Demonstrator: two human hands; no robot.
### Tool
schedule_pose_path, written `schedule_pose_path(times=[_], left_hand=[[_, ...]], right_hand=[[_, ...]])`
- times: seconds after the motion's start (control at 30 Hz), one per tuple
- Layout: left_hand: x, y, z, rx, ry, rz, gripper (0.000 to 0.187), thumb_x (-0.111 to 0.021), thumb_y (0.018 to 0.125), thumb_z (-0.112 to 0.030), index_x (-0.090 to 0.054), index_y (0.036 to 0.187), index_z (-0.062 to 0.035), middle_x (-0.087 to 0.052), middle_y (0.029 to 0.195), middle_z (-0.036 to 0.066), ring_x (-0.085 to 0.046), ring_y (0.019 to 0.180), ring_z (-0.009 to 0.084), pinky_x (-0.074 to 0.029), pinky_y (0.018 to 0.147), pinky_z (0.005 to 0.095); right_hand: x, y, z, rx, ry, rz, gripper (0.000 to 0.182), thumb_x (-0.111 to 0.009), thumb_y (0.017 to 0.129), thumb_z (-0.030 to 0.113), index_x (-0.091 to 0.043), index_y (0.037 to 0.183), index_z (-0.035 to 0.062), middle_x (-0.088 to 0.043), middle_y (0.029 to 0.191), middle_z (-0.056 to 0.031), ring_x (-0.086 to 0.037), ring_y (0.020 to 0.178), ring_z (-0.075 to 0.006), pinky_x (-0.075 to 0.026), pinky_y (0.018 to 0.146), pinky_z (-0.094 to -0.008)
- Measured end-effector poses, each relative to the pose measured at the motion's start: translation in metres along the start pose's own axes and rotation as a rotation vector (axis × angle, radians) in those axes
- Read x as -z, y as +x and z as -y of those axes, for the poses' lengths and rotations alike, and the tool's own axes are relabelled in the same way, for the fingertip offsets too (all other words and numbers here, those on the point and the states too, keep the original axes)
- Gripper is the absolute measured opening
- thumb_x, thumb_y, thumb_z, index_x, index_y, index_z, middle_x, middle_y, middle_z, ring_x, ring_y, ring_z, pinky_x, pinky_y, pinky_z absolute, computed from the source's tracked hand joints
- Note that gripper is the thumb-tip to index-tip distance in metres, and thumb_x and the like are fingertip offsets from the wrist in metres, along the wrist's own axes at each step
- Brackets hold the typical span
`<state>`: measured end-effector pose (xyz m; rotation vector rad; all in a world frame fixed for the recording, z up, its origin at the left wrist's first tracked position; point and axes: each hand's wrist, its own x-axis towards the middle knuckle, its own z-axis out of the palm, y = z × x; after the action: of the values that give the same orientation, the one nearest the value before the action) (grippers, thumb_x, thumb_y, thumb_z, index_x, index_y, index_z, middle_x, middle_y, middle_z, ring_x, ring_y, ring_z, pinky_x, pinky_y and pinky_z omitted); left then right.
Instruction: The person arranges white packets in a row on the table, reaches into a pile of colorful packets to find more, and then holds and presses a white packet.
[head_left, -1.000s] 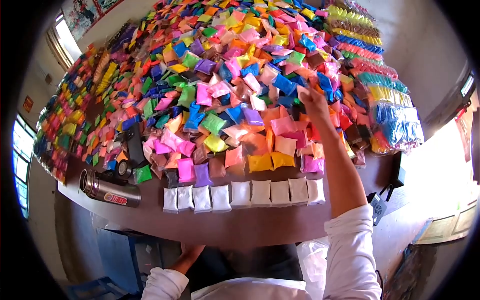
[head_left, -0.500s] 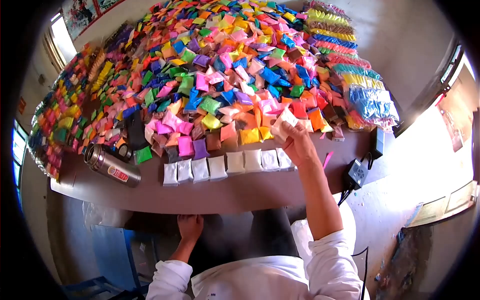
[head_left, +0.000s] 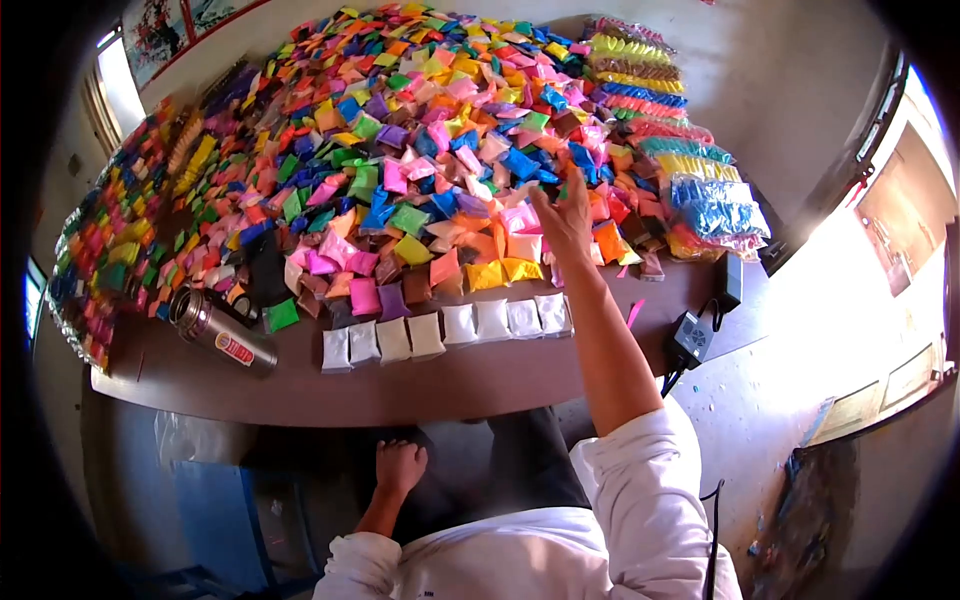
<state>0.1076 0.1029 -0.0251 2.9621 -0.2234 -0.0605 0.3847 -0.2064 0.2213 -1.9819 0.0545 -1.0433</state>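
**A short white row laid, a whole heap left unsorted**

The table (head_left: 480, 385) is nearly buried: a broad heap of small coloured packets (head_left: 400, 150) runs from its far edge almost to the near one, with all the colours mixed together. Along the right side lie bundled stacks of packets (head_left: 700, 190) grouped by colour, which look already sorted and bagged.

At the near edge a row of white packets (head_left: 445, 330) lies side by side, touching one another, with bare tabletop in front. By my judgement that row is the only loose part put in order, so most of the work is left.

A metal flask (head_left: 220, 335) lies on its side at the left end, and a black power adapter (head_left: 690, 338) sits at the right corner.

The right hand (head_left: 565, 220) reaches over the heap just beyond the row's right end, fingers spread apart and holding nothing. The left hand (head_left: 400, 468) rests below the table edge, fingers curled loosely; I cannot tell whether it holds anything.
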Motion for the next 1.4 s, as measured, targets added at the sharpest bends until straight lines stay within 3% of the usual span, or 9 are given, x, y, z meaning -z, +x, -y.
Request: schedule_pose_path(times=[0.17, 0.37, 0.43, 0.67, 0.9, 0.97, 1.13, 1.2, 1.4], left_hand=[[-0.014, -0.002, 0.008, 0.020, -0.003, -0.043, 0.027, -0.059, 0.083, -0.031, -0.067, 0.070, -0.0087, -0.067, 0.080, 0.011, -0.063, 0.083, 0.0311, -0.042, 0.094, 0.0507], [-0.012, 0.006, 0.006, -0.142, 0.157, -0.207, 0.026, -0.064, 0.080, -0.029, -0.064, 0.063, -0.0095, -0.064, 0.067, 0.012, -0.063, 0.069, 0.0297, -0.049, 0.082, 0.0476], [-0.005, 0.014, 0.005, -0.145, 0.067, -0.018, 0.026, -0.060, 0.082, -0.028, -0.068, 0.068, -0.0073, -0.069, 0.077, 0.011, -0.065, 0.076, 0.0284, -0.047, 0.085, 0.0463], [-0.016, 0.020, 0.000, -0.108, -0.039, -0.038, 0.025, -0.065, 0.079, -0.029, -0.065, 0.064, -0.0084, -0.065, 0.071, 0.013, -0.062, 0.075, 0.0334, -0.045, 0.089, 0.0466], [-0.004, 0.015, 0.005, 0.004, 0.018, 0.157, 0.026, -0.060, 0.084, -0.031, -0.070, 0.080, -0.0078, -0.069, 0.090, 0.015, -0.063, 0.093, 0.0318, -0.038, 0.099, 0.0426], [-0.002, 0.015, 0.006, 0.002, 0.044, 0.166, 0.026, -0.060, 0.084, -0.031, -0.070, 0.079, -0.0079, -0.069, 0.090, 0.015, -0.063, 0.092, 0.0315, -0.038, 0.099, 0.0426], [-0.004, 0.012, 0.007, -0.018, -0.011, 0.076, 0.026, -0.060, 0.083, -0.031, -0.068, 0.074, -0.0076, -0.068, 0.087, 0.015, -0.064, 0.088, 0.0313, -0.041, 0.094, 0.0430], [-0.006, 0.009, 0.008, 0.005, -0.044, 0.066, 0.026, -0.061, 0.083, -0.030, -0.067, 0.072, -0.0072, -0.068, 0.084, 0.014, -0.063, 0.085, 0.0319, -0.043, 0.089, 0.0434], [-0.001, 0.007, 0.018, -0.049, -0.126, -0.151, 0.023, -0.062, 0.081, -0.021, -0.061, 0.064, -0.0051, -0.062, 0.072, 0.014, -0.060, 0.073, 0.0351, -0.047, 0.073, 0.0463]], right_hand=[[0.043, -0.002, -0.073, -0.001, -0.444, -0.026, 0.081, -0.077, 0.067, 0.036, -0.044, 0.132, 0.0018, -0.045, 0.132, -0.0208, -0.042, 0.124, -0.0378, -0.034, 0.104, -0.0432], [0.109, -0.024, -0.114, -0.197, -0.693, 0.571, 0.092, -0.079, 0.061, 0.040, -0.037, 0.136, 0.0078, -0.048, 0.122, -0.0245, -0.047, 0.118, -0.0398, -0.041, 0.098, -0.0433], [0.099, -0.023, -0.122, -0.207, -0.677, 0.533, 0.090, -0.079, 0.061, 0.039, -0.039, 0.135, 0.0082, -0.049, 0.121, -0.0245, -0.048, 0.116, -0.0396, -0.041, 0.096, -0.0435], [0.002, 0.002, -0.102, -0.133, -0.174, 0.277, 0.058, -0.068, 0.070, 0.006, -0.053, 0.126, 0.0115, -0.053, 0.117, -0.0195, -0.052, 0.109, -0.0394, -0.048, 0.088, -0.0396], [-0.101, 0.014, -0.028, 0.210, -0.100, 0.258, 0.062, -0.065, 0.068, -0.002, -0.052, 0.127, 0.0132, -0.048, 0.126, -0.0196, -0.053, 0.107, -0.0399, -0.047, 0.089, -0.0430], [-0.101, 0.013, 0.003, 0.285, -0.013, 0.461, 0.060, -0.061, 0.068, -0.005, -0.053, 0.125, 0.0109, -0.045, 0.134, -0.0207, -0.051, 0.112, -0.0409, -0.045, 0.093, -0.0427], [-0.090, -0.008, -0.004, 0.353, 0.037, 0.347, 0.058, -0.058, 0.071, -0.004, -0.055, 0.127, 0.0136, -0.045, 0.137, -0.0209, -0.047, 0.121, -0.0406, -0.041, 0.100, -0.0437], [-0.063, -0.011, -0.024, 0.339, -0.233, 0.078, 0.055, -0.060, 0.070, -0.003, -0.057, 0.123, 0.0109, -0.050, 0.130, -0.0191, -0.049, 0.117, -0.0385, -0.041, 0.097, -0.0453], [0.055, 0.013, -0.103, -0.027, -0.727, -0.068, 0.033, -0.060, 0.076, 0.019, -0.059, 0.107, 0.0098, -0.054, 0.117, -0.0185, -0.051, 0.110, -0.0363, -0.042, 0.088, -0.0476]])
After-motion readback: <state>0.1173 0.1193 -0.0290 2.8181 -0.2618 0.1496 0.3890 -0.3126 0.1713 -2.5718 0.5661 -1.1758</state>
